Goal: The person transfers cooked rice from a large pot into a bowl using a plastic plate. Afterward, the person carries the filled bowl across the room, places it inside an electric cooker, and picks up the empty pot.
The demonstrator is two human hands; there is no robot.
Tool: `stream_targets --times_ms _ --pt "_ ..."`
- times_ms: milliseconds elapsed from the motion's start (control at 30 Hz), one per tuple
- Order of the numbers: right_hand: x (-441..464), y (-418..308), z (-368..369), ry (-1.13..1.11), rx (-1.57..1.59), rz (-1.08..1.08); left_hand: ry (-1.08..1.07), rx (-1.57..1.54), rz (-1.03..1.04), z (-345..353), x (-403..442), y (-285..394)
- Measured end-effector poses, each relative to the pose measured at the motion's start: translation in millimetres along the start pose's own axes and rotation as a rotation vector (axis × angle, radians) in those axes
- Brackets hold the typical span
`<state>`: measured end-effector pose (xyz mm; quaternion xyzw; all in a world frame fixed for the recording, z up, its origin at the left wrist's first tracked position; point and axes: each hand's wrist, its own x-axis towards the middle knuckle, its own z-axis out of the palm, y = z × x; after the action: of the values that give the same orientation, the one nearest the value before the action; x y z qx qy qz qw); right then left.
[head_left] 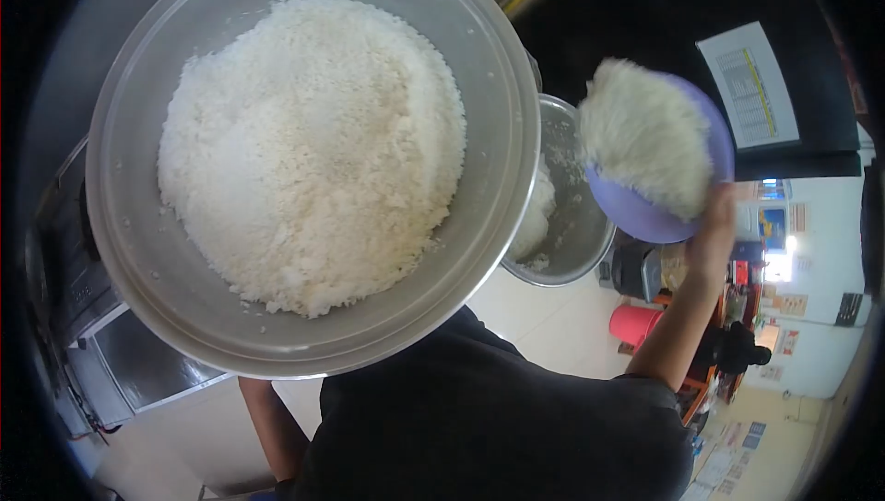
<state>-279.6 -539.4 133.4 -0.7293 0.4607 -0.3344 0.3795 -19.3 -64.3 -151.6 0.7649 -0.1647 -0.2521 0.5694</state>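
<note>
A wide metal pan [489, 132] fills the upper left, with a large mound of white rice [313, 151] in it. My right hand [712, 234] grips the edge of a purple bowl [636, 215]. Rice [645, 132], smeared by motion, is heaped in that bowl. The bowl is beside a second metal pot [590, 247], which lies partly behind the wide pan and has some rice [536, 215] in it. On the left, my forearm [272, 427] runs up behind the wide pan, and the pan hides my left hand.
A black surface with a printed sheet [749, 86] is at upper right. Beyond my right arm are a red bucket [634, 324], a dark bin [636, 269] and cluttered shelves. Metal equipment with a dark panel [152, 358] stands at lower left, above the tiled floor [184, 455].
</note>
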Motion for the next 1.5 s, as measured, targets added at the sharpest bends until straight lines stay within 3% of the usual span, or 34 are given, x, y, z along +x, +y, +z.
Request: stream_targets --times_ms 33,100,167,300,333,367,400,433,467,533,600,667,733,800,867,967,1167,1267,1367,1467,1500 --pt "-13.3 8.9 12.2 -0.075 -0.486 -0.064 0.008 -0.012 0.003 -3.2 3.9 1.5" --pt "-29.5 19.4 65.9 -0.306 -0.842 -0.167 0.014 -0.022 0.002 -2.9 9.0 4.0" --pt "-21.0 82.0 88.7 -0.412 -1.095 -0.242 0.007 -0.032 0.006 -4.0 14.7 7.8" --pt "-4.1 38.9 61.7 -0.285 -0.775 0.147 0.016 -0.062 0.003 -4.0 12.4 9.1" --pt "0.3 29.1 51.1 -0.191 -0.694 0.007 0.014 -0.069 0.0 -3.9 11.6 10.6" --pt "1.2 1.1 32.7 -0.16 -0.728 0.095 0.015 -0.073 0.001 -4.5 10.3 12.6" --pt "26.6 15.5 -6.3 -0.071 -0.89 -0.192 0.015 -0.078 0.006 -4.3 8.8 14.7" --pt "38.6 -11.9 -26.6 -0.103 -0.839 -0.063 0.011 -0.094 0.009 -4.5 7.6 16.8" --pt "40.9 -30.8 -21.8 0.229 -0.895 -0.205 0.005 -0.106 0.013 -4.2 5.8 18.1" --pt "60.9 -76.1 -9.1 0.155 -0.76 -0.297 -0.019 -0.139 0.027 -3.1 2.5 21.0" --pt "70.8 -114.1 53.8 -0.224 -0.463 -0.422 -0.049 -0.169 0.046 1.1 -0.1 24.4" --pt "57.0 -145.4 145.5 -0.724 -0.449 -0.32 -0.065 -0.166 0.074 4.1 -0.4 30.9" --pt "51.6 -127.9 225.3 -0.944 -0.44 -0.256 -0.06 -0.118 0.1 5.7 2.8 41.6" --pt "44.8 -101.9 274.9 -1.138 -0.451 -0.325 -0.055 -0.066 0.123 4.1 7.8 51.7" --pt "32.4 -100.8 298.9 -1.162 -0.337 -0.009 -0.049 0.032 0.245 2.1 8.7 47.2" --pt "51.9 -86.3 324.4 -1.334 -0.235 0.162 -0.071 0.043 0.311 0.7 9.1 42.5" --pt "55.8 -71.9 361.6 -1.494 -0.174 0.245 -0.055 0.073 0.377 0.4 9.6 37.6" --pt "46.9 -66.8 387.5 -1.532 -0.249 0.241 -0.144 -0.044 0.285 0.9 10.0 33.5" --pt "44.9 -64.7 405.5 -1.727 -0.237 0.308 -0.062 -0.03 0.327 5.0 8.3 28.1" --pt "35.2 -56.4 407.3 -1.688 -0.231 0.375 -0.061 0.312 0.425 -0.4 8.2 32.0" --pt "33.2 -57.3 409.6 -1.703 -0.248 0.393 -0.092 0.227 0.379 0.1 9.4 29.9"
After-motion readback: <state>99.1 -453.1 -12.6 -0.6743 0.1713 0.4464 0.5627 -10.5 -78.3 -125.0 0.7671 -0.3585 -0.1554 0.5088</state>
